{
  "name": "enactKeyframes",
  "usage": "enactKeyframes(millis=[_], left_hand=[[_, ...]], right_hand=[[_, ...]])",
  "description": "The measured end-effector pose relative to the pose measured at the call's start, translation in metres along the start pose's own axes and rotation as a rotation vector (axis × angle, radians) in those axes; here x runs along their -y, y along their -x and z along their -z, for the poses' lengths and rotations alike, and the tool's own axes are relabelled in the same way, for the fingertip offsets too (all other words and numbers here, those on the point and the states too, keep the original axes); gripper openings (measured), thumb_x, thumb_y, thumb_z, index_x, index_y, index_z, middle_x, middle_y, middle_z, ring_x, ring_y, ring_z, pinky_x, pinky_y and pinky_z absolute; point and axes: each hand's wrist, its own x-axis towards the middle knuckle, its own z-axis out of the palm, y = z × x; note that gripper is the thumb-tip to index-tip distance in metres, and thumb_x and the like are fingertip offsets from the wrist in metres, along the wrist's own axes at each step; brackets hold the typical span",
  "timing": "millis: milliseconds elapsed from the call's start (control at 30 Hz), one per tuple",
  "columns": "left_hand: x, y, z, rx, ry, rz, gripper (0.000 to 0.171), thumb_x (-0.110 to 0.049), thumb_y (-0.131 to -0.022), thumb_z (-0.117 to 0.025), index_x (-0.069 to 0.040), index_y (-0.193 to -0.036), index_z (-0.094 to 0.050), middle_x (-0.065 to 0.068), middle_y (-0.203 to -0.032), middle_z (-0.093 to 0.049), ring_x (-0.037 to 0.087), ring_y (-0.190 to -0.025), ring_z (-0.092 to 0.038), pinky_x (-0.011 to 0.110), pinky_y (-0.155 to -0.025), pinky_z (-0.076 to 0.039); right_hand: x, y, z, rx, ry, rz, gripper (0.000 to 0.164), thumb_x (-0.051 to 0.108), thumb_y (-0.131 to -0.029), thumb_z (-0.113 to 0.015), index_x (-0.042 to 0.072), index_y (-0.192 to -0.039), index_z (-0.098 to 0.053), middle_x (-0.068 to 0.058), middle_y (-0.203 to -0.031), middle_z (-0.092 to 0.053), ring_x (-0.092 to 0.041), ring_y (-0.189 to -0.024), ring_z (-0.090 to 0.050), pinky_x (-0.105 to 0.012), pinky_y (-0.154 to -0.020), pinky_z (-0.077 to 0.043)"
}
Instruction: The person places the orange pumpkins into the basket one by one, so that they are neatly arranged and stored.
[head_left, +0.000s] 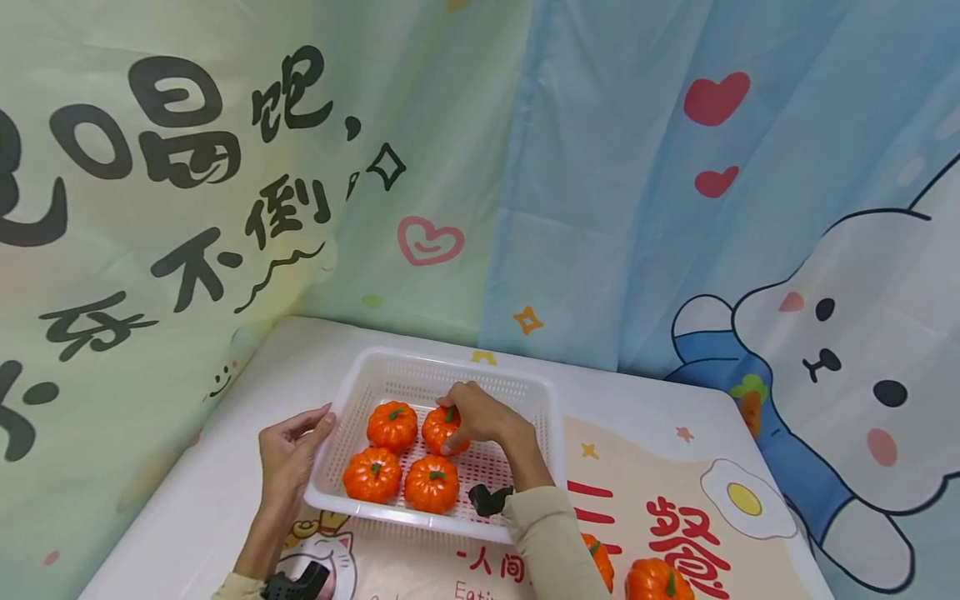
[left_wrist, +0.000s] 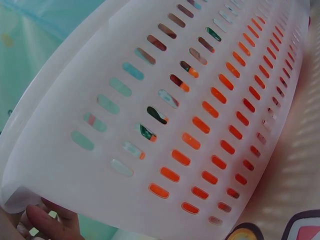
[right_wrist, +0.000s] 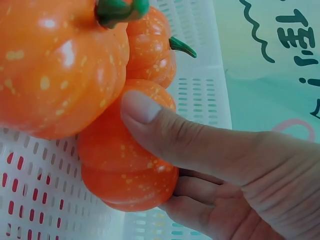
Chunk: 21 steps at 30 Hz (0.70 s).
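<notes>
A white perforated plastic basket [head_left: 420, 518] holds several orange toy pumpkins with green stems. My left hand [head_left: 285, 454] grips the basket's left rim; in the left wrist view its fingers [left_wrist: 52, 222] curl under the rim's corner. Inside the basket, my right hand [head_left: 487, 417] grasps the back right pumpkin [head_left: 441, 427], thumb on one side and fingers on the other, as the right wrist view shows on the same pumpkin [right_wrist: 130, 170]. Beside it sit a back left pumpkin [head_left: 392, 427], a front left pumpkin [head_left: 372, 475] and a front pumpkin [head_left: 431, 483].
Outside the basket, one pumpkin [head_left: 660, 581] lies at the table's lower right, and another [head_left: 600, 558] is partly hidden by my right sleeve [head_left: 551, 533]. The white table [head_left: 255, 392] carries a printed mat [head_left: 637, 467]. Printed curtains [head_left: 585, 208] hang behind it.
</notes>
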Motion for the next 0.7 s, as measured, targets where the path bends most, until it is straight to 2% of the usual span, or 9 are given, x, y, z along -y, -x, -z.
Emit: enactKeyframes(millis=[167, 300, 500, 700], left_hand=[[-0.0014, -0.0001, 0.0001, -0.001, 0.003, 0.000, 0.036, -0.021, -0.104, -0.077, 0.000, -0.133, -0.076, 0.017, -0.122, -0.081, 0.001, -0.080, -0.077, 0.021, -0.074, -0.065], [-0.0021, 0.0003, 0.0002, -0.005, 0.001, 0.002, 0.036, -0.021, -0.104, -0.077, 0.000, -0.133, -0.076, 0.014, -0.119, -0.081, 0.001, -0.080, -0.076, 0.020, -0.073, -0.065], [-0.0020, 0.0004, 0.0001, -0.007, -0.006, -0.003, 0.036, -0.022, -0.104, -0.077, 0.000, -0.132, -0.076, 0.020, -0.123, -0.080, 0.000, -0.079, -0.076, 0.020, -0.073, -0.065], [-0.0017, 0.0007, 0.0003, -0.003, -0.007, 0.001, 0.036, -0.023, -0.104, -0.077, -0.001, -0.133, -0.076, 0.023, -0.127, -0.078, -0.001, -0.080, -0.076, 0.021, -0.074, -0.065]], right_hand=[[0.0007, -0.0029, -0.0019, 0.008, 0.004, -0.020, 0.073, 0.015, -0.076, -0.102, -0.004, -0.139, -0.071, -0.016, -0.127, -0.075, -0.025, -0.111, -0.062, -0.045, -0.108, -0.058], [0.0009, -0.0044, -0.0026, 0.009, -0.007, -0.027, 0.074, 0.016, -0.076, -0.101, -0.005, -0.140, -0.070, -0.017, -0.132, -0.076, -0.025, -0.113, -0.066, -0.044, -0.109, -0.059], [0.0005, -0.0041, -0.0017, 0.006, -0.008, 0.016, 0.066, 0.017, -0.082, -0.098, -0.007, -0.138, -0.071, -0.019, -0.129, -0.078, -0.028, -0.107, -0.069, -0.042, -0.101, -0.062], [0.0016, -0.0025, -0.0004, 0.012, -0.003, 0.016, 0.065, 0.018, -0.084, -0.096, -0.006, -0.138, -0.071, -0.017, -0.126, -0.078, -0.026, -0.106, -0.063, -0.041, -0.101, -0.058]])
